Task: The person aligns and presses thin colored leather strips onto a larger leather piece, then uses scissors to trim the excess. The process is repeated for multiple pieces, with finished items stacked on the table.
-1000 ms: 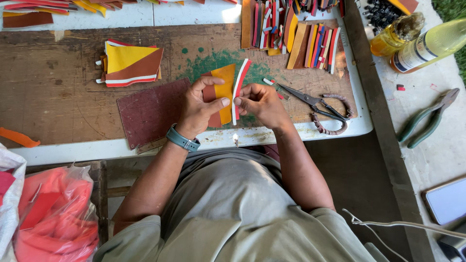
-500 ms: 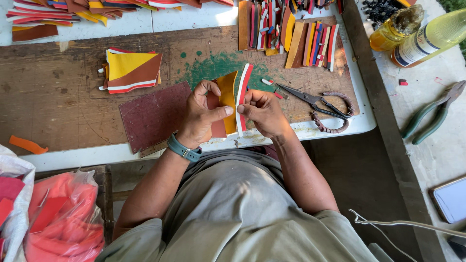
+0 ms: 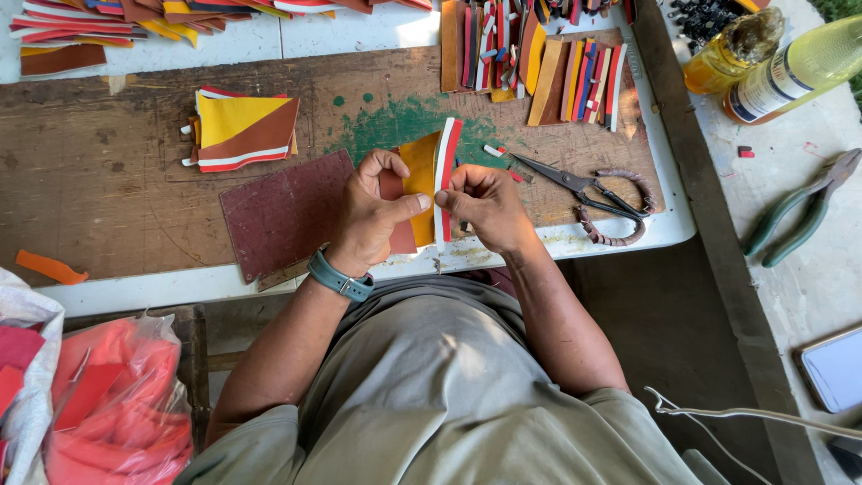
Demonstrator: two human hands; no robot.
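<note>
two hands pinch one patch [image 3: 420,180]: left hand [image 3: 373,220] on the yellow, right hand [image 3: 485,205] pressing the red-white strip [image 3: 445,171]. finished stack [image 3: 241,130] left of patch; loose strips [image 3: 575,76] beyond remain.

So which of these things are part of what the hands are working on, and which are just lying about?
In hand:
- left hand and right hand, both gripping the yellow, brown, white and red patch
- dark red mat beneath them

Lying about:
- scissors
- finished patch stack
- coloured strips
- green pliers
- two bottles
- phone
</note>
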